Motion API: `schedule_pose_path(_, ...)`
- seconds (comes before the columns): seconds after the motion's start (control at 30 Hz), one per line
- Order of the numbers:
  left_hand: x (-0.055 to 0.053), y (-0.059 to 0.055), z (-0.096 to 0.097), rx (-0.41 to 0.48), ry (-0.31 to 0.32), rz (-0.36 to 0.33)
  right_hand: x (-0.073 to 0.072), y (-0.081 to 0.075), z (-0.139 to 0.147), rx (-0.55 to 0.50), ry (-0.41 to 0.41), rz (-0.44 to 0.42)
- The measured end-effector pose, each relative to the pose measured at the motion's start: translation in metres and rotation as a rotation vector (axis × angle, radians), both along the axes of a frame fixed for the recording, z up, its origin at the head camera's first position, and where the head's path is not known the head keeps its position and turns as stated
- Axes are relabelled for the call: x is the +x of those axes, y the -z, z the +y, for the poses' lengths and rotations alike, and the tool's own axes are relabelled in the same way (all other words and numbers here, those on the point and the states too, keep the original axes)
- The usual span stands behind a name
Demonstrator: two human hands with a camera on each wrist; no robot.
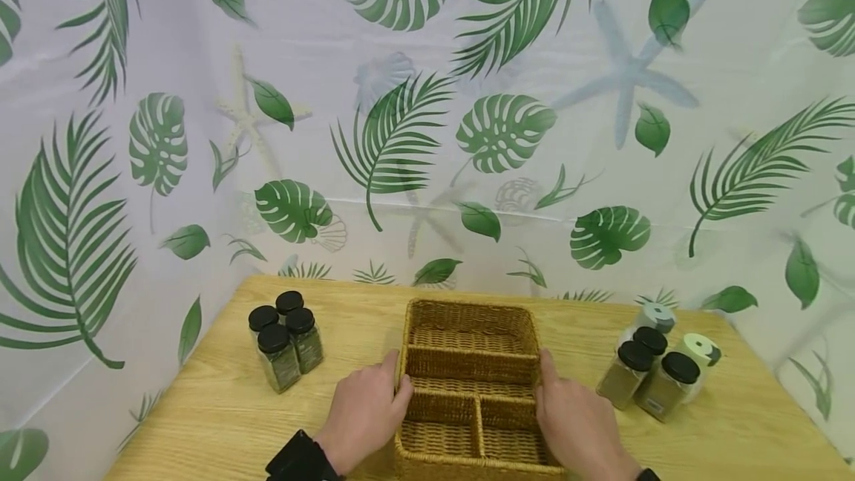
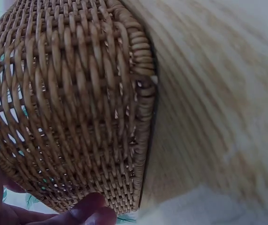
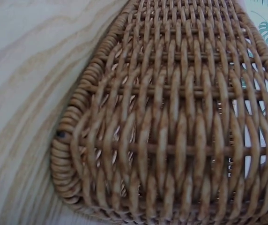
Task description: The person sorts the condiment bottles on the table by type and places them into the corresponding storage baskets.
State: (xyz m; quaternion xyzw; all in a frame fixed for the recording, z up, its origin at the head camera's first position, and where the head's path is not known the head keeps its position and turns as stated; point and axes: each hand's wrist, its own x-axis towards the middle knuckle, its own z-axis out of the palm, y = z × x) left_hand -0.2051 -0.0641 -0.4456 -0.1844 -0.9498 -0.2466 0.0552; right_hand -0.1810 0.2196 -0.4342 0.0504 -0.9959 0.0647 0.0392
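A brown woven wicker basket (image 1: pixel 473 366) with dividers sits on the wooden table in the head view. Two wide sections lie toward its back, and two smaller ones share the front; nothing lies in them. My left hand (image 1: pixel 366 410) grips the basket's left side, thumb over the rim and fingers along the outer wall. Those fingertips also press the weave (image 2: pixel 73 93) in the left wrist view. On the opposite side my right hand (image 1: pixel 580 421) holds the right rim. Only the basket's wall (image 3: pixel 176 112) and table show in the right wrist view, the hand itself being out of sight.
Several black-lidded spice jars (image 1: pixel 279 358) stand together on the table's left. More black-lidded jars (image 1: pixel 663 384) and two pale-topped containers (image 1: pixel 698 347) cluster at the right. Behind the wooden table (image 1: pixel 361 318) hangs a leaf-patterned cloth (image 1: pixel 427 147).
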Motion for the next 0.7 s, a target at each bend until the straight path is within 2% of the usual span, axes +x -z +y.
schedule_pose_path(0.13,-0.002,0.000,0.002,0.013,0.026,0.025,0.000,0.001,0.001,-0.008,0.003,0.007)
schedule_pose_path(0.23,-0.001,-0.001,0.005,0.014,0.021,0.022,0.000,0.001,0.002,-0.001,-0.004,0.027)
schedule_pose_path(0.37,-0.002,-0.002,0.008,0.033,0.010,-0.008,-0.001,-0.001,0.003,0.004,-0.011,0.040)
schedule_pose_path(0.57,-0.002,0.001,0.010,0.018,0.011,-0.047,-0.001,-0.008,0.005,-0.042,0.011,-0.008)
schedule_pose_path(0.7,-0.001,0.001,0.010,0.004,0.009,-0.048,-0.003,-0.016,0.010,-0.014,-0.009,0.048)
